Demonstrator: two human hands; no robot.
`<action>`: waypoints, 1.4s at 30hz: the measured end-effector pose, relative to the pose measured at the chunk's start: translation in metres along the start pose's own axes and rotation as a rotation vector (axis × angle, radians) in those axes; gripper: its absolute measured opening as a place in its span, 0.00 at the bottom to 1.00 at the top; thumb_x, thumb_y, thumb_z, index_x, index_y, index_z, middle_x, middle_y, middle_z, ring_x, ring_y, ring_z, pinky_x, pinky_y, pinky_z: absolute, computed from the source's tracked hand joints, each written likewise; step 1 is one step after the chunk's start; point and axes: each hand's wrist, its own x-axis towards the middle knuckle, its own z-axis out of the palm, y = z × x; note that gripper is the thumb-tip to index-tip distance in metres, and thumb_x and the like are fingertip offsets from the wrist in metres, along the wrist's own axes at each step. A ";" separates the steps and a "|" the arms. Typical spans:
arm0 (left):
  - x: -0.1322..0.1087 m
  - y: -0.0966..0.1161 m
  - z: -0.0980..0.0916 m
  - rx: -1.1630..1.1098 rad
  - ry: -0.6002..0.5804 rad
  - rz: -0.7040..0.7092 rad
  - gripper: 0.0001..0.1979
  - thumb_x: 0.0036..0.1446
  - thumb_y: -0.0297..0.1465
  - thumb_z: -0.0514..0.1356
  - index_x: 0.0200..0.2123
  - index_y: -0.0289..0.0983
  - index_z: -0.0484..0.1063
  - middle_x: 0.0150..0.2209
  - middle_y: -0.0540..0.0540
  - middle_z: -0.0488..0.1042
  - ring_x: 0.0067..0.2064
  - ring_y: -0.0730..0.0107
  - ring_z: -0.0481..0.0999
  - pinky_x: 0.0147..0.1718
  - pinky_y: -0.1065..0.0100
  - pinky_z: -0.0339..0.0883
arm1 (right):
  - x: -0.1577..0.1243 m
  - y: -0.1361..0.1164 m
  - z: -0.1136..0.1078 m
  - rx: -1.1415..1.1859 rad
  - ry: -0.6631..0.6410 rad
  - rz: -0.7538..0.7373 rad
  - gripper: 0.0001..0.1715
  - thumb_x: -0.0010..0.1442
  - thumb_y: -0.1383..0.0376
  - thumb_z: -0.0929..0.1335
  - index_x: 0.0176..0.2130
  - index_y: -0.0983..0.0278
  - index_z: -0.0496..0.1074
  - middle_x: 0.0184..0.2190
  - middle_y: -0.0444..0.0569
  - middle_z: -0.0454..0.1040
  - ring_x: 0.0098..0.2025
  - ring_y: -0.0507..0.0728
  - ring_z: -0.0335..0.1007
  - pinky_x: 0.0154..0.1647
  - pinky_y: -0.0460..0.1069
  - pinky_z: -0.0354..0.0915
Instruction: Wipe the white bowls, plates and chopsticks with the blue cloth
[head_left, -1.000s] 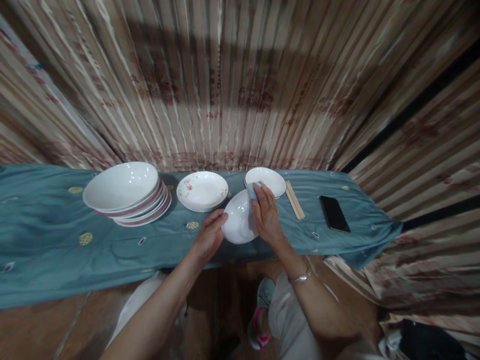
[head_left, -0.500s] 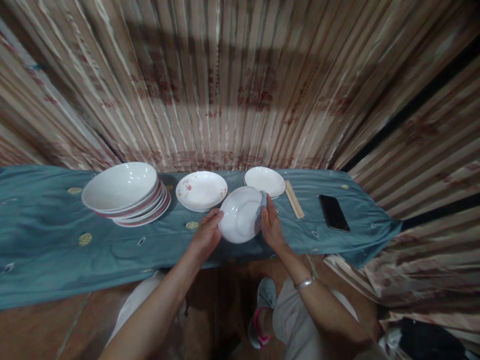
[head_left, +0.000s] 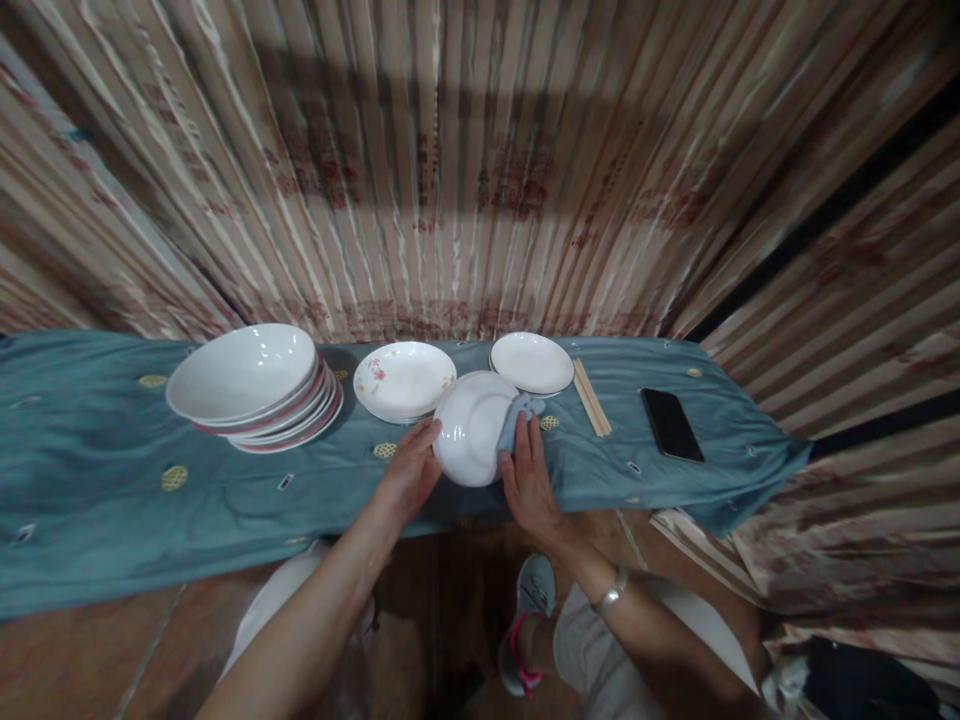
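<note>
A white plate (head_left: 466,435) is held up over the front of the table, its underside with the foot ring facing me. My left hand (head_left: 412,462) grips its left rim, thumb on the near face. On the plate's right side, my right hand (head_left: 528,478) presses a grey-blue cloth (head_left: 519,418) against the underside. Just behind the held plate are a flower-patterned plate (head_left: 405,378) on a small stack and, to the right, another stack of white plates (head_left: 532,362).
Large white bowls (head_left: 244,375) are stacked on several red-rimmed dishes at the left. Wooden chopsticks (head_left: 592,398) and a black phone (head_left: 671,425) lie to the right on the teal tablecloth (head_left: 90,470). A pleated curtain (head_left: 465,200) hangs close behind the table.
My right hand with the cloth has moved from the plate's right rim inward and slightly left over its underside. The left hand keeps its grip; the plate has shifted slightly left.
</note>
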 end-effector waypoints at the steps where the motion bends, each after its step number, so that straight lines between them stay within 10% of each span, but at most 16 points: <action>1: 0.000 0.000 0.000 0.002 0.005 0.001 0.10 0.41 0.27 0.71 0.30 0.33 0.77 0.32 0.45 0.80 0.40 0.65 0.78 0.47 0.66 0.68 | -0.001 -0.002 -0.001 -0.019 -0.004 -0.018 0.35 0.69 0.62 0.54 0.69 0.67 0.34 0.70 0.62 0.32 0.71 0.67 0.31 0.64 0.70 0.51; 42: -0.001 -0.003 0.008 0.017 -0.056 0.026 0.09 0.41 0.28 0.70 0.29 0.34 0.76 0.33 0.44 0.81 0.47 0.57 0.77 0.50 0.59 0.67 | 0.017 -0.013 -0.005 -0.212 -0.028 -0.255 0.40 0.67 0.57 0.59 0.69 0.68 0.36 0.70 0.64 0.37 0.71 0.66 0.31 0.64 0.67 0.50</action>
